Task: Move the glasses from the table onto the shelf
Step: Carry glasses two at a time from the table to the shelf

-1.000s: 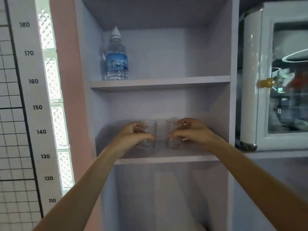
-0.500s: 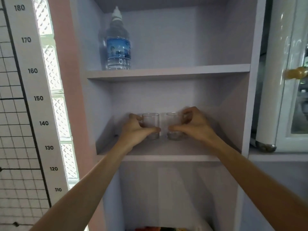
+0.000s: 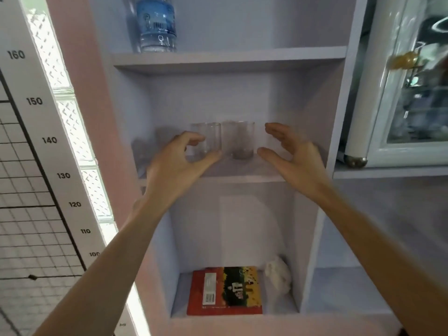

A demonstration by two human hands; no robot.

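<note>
Two clear tumblers, a left glass (image 3: 211,137) and a right glass (image 3: 238,141), are set side by side on the middle shelf (image 3: 242,170). The left glass is loosely cupped by the left hand (image 3: 174,163); actual contact cannot be told. The right hand (image 3: 293,158) is held spread, apart from the right glass.

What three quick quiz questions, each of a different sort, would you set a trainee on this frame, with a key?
1. True or false: the right hand grips the right glass.
2. Multiple choice: the left glass and the right glass stand on which level of the unit? A upper, B middle, C bottom.
3. Short answer: what stands on the level just above the glasses?

Key
1. False: its fingers are spread and it is clear of the glass.
2. B: the middle shelf.
3. A water bottle.
</note>
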